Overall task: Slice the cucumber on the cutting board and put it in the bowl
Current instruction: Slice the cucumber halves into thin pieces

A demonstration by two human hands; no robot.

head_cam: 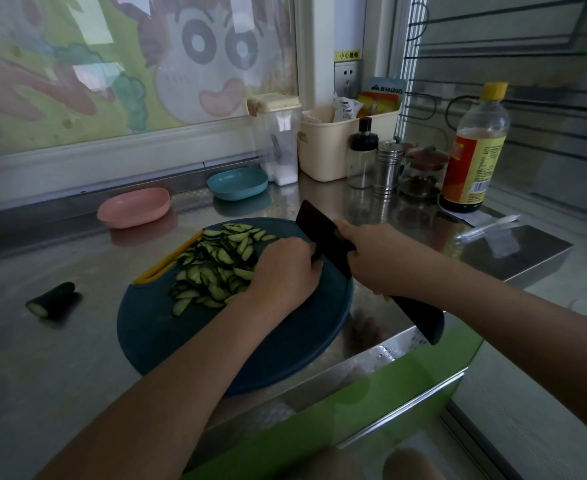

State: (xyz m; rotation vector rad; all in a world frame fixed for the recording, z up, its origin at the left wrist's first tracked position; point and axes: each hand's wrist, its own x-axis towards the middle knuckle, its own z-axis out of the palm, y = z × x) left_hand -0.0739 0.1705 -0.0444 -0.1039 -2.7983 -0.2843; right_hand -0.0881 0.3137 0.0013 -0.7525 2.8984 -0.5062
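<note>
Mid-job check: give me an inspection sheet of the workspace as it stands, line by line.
Surface: steel counter, shiny; board sits near its front edge.
Job's things: round cutting board carries a heap of cucumber slices; cucumber stub lies off the board, to its left; pink bowl and blue bowl stand behind the board, apart from it.
Clutter: basket, shaker and sauce bottle at back right.
Grippers: left hand rests on the slices beside the blade, what its fingers cover is hidden; right hand grips the knife.
Cables: nothing seen.
Surroundings: window with a cartoon picture behind the counter.
</note>
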